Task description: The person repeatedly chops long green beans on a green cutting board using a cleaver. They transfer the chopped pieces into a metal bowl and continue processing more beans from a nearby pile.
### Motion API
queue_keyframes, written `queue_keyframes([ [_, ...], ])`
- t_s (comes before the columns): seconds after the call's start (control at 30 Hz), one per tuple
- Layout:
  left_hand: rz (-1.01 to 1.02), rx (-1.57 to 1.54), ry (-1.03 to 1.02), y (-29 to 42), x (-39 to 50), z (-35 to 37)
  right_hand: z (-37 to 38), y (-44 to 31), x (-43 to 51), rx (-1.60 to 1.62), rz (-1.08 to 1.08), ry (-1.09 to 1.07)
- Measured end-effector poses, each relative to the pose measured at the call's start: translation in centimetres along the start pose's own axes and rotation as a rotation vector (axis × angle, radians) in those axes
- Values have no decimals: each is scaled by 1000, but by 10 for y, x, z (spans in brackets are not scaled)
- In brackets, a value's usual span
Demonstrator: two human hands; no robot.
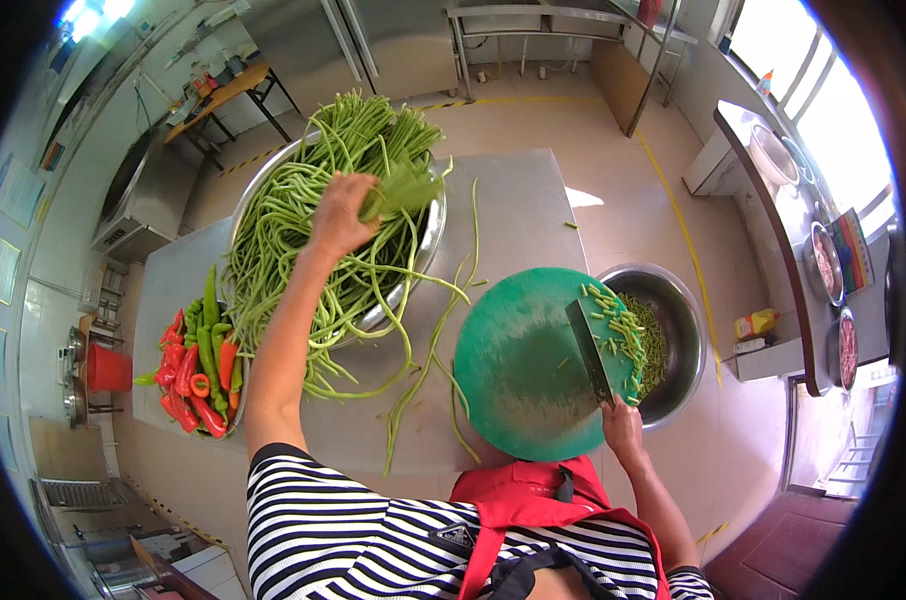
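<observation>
My left hand point(344, 214) reaches over a large metal basin point(436, 225) heaped with long green beans point(273, 225). Its fingers close around a bunch of beans point(404, 187), blurred by motion. In my right hand point(621, 427) is the handle of a cleaver point(591, 352). The blade lies over a round green cutting board point(513, 360), beside short cut bean pieces point(625, 330) along the board's right side. Past that edge, a metal bowl point(682, 375) below the board holds more cut pieces point(655, 352).
Red and green peppers point(197, 367) fill a container at the left of the steel table point(513, 202). Loose long beans point(441, 322) trail across the tabletop between basin and board. Bowls with pinkish contents point(824, 262) stand on the right-hand counter point(779, 247).
</observation>
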State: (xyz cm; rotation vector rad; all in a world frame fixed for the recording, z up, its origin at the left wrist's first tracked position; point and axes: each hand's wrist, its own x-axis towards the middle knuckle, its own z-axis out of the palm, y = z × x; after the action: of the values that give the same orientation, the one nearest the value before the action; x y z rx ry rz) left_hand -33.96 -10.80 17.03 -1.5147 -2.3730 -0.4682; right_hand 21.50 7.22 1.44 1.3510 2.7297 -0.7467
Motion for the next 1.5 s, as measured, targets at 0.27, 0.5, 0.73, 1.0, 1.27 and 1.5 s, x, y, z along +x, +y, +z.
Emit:
queue_keyframes([
  [0.27, -460, -223, -232, -38, 51, -74, -1, 0, 0, 7, 37, -31],
  [0.5, -498, -776, 342, -46, -4, -106, 5, 6, 3, 23, 28, -5],
  [0.73, -259, -776, 901, -24, 8, -206, 4, 10, 4, 48, 34, -22],
  [1.0, -40, 0, 529, 95, 0, -216, 7, 18, 6, 129, 103, -35],
  [1.27, 408, 43, -408, 223, -93, 60, 1, 19, 12, 472, 279, -118],
  [1.5, 250, 34, -261, 287, -113, 168, -4, 16, 7, 549, 332, -109],
])
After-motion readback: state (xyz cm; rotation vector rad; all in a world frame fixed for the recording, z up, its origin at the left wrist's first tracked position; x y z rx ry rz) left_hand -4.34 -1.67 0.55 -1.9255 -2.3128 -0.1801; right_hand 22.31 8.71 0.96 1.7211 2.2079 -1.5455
